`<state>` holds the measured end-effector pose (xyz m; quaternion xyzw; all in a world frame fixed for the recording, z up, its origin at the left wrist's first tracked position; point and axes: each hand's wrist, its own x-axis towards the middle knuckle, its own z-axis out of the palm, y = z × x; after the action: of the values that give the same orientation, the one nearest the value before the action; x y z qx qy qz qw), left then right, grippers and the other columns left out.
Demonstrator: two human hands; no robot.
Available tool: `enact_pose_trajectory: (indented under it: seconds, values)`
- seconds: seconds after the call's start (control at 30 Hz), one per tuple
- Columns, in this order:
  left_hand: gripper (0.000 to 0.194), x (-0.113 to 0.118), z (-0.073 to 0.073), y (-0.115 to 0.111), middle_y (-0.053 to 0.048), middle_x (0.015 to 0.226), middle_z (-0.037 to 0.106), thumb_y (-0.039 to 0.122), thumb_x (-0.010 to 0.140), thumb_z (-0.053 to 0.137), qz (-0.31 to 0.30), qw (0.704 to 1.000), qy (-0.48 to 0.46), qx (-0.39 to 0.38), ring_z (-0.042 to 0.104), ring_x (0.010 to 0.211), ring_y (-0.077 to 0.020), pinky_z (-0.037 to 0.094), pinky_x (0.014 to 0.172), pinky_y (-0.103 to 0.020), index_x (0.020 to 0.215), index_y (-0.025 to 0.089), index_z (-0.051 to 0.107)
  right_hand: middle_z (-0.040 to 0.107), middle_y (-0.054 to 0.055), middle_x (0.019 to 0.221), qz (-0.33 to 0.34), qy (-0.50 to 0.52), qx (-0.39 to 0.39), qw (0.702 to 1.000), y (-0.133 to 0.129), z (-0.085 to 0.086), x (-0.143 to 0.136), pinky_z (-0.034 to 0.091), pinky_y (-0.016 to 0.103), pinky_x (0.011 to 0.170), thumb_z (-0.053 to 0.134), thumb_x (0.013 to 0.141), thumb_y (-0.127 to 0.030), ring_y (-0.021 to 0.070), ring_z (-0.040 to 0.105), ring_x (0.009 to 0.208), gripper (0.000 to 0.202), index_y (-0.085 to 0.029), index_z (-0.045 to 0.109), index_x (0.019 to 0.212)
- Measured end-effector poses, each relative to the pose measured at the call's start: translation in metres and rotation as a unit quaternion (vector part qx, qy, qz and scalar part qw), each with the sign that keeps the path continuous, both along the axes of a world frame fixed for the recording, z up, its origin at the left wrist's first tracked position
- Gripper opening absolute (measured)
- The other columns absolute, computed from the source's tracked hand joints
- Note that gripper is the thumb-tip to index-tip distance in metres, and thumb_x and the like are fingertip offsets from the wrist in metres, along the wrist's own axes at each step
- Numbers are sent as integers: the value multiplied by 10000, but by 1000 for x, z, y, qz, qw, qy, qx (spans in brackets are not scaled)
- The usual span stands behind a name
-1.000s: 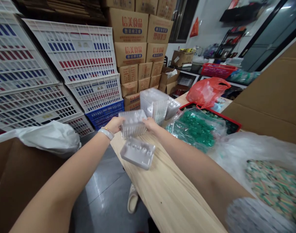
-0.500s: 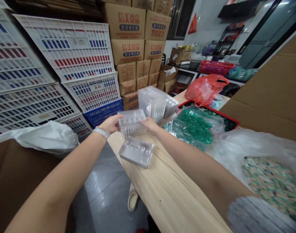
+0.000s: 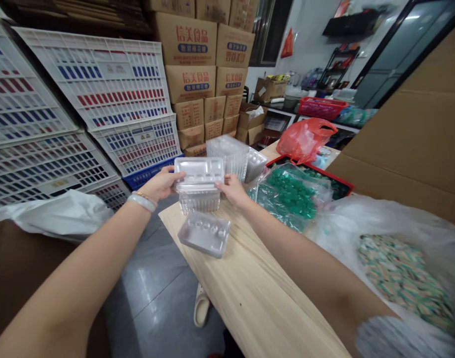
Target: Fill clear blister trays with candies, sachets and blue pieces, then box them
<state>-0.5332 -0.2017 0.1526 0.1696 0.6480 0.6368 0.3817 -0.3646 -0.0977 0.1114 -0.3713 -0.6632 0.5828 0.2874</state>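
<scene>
A clear plastic tray with molded compartments is tilted up, its broad face toward me. My left hand pinches its left end, and my right hand grips its lower right corner. Directly under it stands a short stack of similar trays; whether the held tray touches the stack I cannot tell. Nearer to me, a single clear tray lies on the wooden table. Behind my right hand rises a taller stack of clear trays, with another tray leaning beside it.
Green wrapped pieces lie in a plastic bag by a red-rimmed tray. A clear bag of striped pieces is at right, below a cardboard flap. White crates and cartons stand behind.
The held tray has come up from lying over the short stack to a tilted, nearly upright pose. Both hands still hold its ends. The whole view has shifted slightly.
</scene>
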Motion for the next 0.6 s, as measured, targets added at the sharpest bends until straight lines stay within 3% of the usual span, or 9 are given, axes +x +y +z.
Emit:
enact_pose_trajectory:
  seconds: [0.13,0.27,0.37,0.47,0.6]
  values:
    - [386,26,7,-28,-59,843,635,202,603,696,-155,986,24,55,592,668,-154,483,629,-286,970,175,581,566,21,929,50,101,-97,989,-18,18,60,448,249,597,588,687,-389,116,552,691,517,-239,367,1130]
    - [405,106,-8,-41,-71,1024,623,174,579,707,-335,938,67,56,576,904,-211,452,788,-308,975,197,624,595,5,820,61,88,-120,987,-56,6,160,427,234,601,679,594,-367,117,553,681,445,-215,520,981]
    - [409,185,-35,-35,-51,1123,587,174,616,679,-461,882,47,86,502,1068,-223,385,909,-337,1018,216,614,590,-9,707,-63,54,-116,990,-100,-12,245,401,232,557,690,577,-376,103,524,588,340,-200,568,841]
    - [433,266,-62,-21,-47,1179,555,199,654,659,-561,819,-6,120,480,1105,-207,359,938,-326,1080,218,581,615,15,782,-190,39,-131,972,-144,-18,324,416,255,612,653,606,-418,126,553,659,361,-206,578,888]
    - [427,376,-78,-2,-50,1175,559,218,649,673,-656,739,-47,144,498,1081,-202,362,929,-313,1067,214,585,605,36,861,-289,-46,-73,954,-190,-14,409,424,276,639,692,539,-331,157,558,723,448,-182,551,937]
